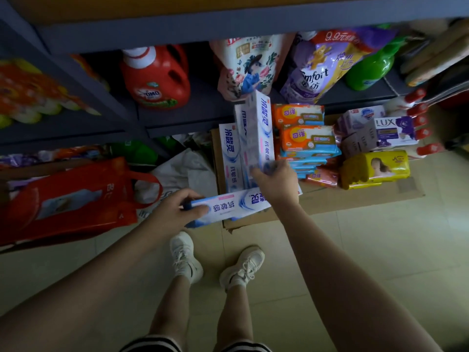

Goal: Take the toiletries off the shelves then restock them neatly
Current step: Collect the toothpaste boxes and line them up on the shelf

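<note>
A flattened cardboard box (330, 199) lies on the tiled floor (368, 250) below the grey shelving (127, 36) and serves as a base for stock: two white-and-blue toothpaste cartons (255, 138) stand side by side along its left part, orange-and-blue soap packs (308, 138) are stacked in the middle, a yellow soap pack (375, 168) sits at the near right, and boxed LUX soap (396, 132) with further white boxes behind it. The shelf above holds a red detergent jug (156, 77), a floral refill pouch (250, 69), a purple softener pouch (322, 69) and a green bottle (373, 69). A red carrier bag (73, 199) rests at left, its contents unclear. The left hand (175, 209) grips one end of a loose toothpaste carton (228, 204), fingers curled over the top and thumb on the near face; this carton lies level across the box's near-left edge. The right hand (276, 184) is above its other end, fingers curled round the near end of the taller standing carton
</note>
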`<state>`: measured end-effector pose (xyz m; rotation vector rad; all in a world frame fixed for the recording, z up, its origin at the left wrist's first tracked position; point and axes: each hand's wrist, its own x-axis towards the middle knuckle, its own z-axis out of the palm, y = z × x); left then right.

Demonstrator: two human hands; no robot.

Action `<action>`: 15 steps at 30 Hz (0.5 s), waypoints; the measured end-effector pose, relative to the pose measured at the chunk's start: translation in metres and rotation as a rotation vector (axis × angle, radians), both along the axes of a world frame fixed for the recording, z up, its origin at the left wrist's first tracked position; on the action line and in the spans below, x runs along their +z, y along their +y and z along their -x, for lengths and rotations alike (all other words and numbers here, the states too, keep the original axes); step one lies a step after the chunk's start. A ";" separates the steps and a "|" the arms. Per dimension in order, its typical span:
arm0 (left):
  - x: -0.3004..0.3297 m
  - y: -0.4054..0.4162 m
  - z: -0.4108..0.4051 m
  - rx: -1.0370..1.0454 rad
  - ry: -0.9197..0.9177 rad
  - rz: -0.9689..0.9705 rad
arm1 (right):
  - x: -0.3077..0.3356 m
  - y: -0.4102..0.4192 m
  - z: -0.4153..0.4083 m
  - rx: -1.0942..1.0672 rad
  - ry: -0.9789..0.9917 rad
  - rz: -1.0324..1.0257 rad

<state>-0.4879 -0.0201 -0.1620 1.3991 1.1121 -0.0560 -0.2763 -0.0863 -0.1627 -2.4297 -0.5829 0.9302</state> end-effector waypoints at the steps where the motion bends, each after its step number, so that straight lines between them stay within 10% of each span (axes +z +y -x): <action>1: 0.006 0.004 0.006 0.052 -0.002 -0.021 | 0.008 -0.001 -0.001 -0.103 0.106 -0.039; 5: 0.053 0.021 0.022 0.218 -0.023 -0.147 | 0.052 -0.011 0.001 -0.274 0.323 -0.169; 15: 0.200 0.080 0.027 0.317 -0.270 -0.496 | 0.201 0.017 0.027 0.028 -0.092 -0.521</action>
